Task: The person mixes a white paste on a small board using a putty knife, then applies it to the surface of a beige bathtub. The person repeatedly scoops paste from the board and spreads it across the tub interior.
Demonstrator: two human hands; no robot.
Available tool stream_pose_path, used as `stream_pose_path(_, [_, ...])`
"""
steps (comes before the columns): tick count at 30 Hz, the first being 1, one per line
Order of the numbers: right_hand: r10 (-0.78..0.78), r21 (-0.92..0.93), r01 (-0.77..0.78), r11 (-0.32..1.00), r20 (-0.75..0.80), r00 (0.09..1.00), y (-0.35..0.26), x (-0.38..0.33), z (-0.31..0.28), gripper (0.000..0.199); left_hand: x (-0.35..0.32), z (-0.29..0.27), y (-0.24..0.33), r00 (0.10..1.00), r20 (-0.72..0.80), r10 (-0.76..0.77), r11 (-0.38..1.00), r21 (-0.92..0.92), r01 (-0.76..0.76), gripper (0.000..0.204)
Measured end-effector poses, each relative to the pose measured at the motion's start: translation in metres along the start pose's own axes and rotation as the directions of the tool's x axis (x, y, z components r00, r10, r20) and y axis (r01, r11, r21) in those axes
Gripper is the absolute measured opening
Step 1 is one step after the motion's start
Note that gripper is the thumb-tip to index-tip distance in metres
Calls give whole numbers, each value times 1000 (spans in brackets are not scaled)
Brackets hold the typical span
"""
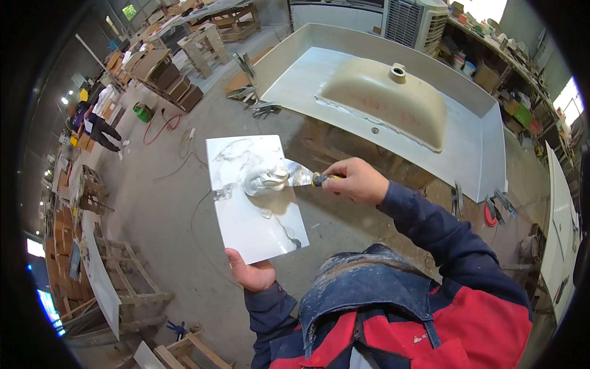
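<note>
My left hand [253, 272] grips the near end of a white, grey-veined board [246, 230], thumb at its edge and the other fingers underneath, out of sight. On the board sits a mound of whitish paste [263, 181], with a few smears around it. My right hand [357, 179] is closed around the dark and yellow handle of a putty knife [301, 175]. The knife's shiny metal blade reaches into the right side of the paste. Ahead to the right lies an upturned countertop [289, 98] with raised edges, and a beige sink basin [381, 101] is set bottom-up in it.
Clamps [253, 104] sit at the countertop's left corner, and more clamps [458, 200] at its near right corner. An air cooler [413, 23] stands behind it. A green gas cylinder [142, 112] with a red hose is on the floor. Another person [92, 126] stands far left.
</note>
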State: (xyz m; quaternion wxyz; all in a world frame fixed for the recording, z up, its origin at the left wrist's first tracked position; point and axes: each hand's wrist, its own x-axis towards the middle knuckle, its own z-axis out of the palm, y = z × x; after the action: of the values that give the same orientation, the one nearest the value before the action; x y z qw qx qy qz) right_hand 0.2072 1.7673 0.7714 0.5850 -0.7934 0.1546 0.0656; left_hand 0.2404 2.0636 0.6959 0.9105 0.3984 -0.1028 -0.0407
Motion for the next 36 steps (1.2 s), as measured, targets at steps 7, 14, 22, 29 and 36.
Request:
stream_pose_path(7, [-580,-578,490,653,35,814,-11,22,41,23,0,3,-15,975,-159,-156,987,-61,148,61])
stream_pose_path(14, [-458,-600,447,663,146,877,19,28,15,22,-19,-25,-24,967,-203,-156,987,-4,159,64])
stream_pose_path(22, [-411,-531,485,694,260,874,29,1,40,17,-11,-29,-19,943,-297,-152,988,-25,151,62])
stream_pose_path(29, [-493,-483,523,702,201,847,8,-11,78,17,-12,-24,-29,914,-299,-273,962,-108,252,63])
stream_pose_path(36, [-517,-522,437,732,-8,856,28,21,62,20,-3,-21,-31,952,-219,-214,976,-88,199,63])
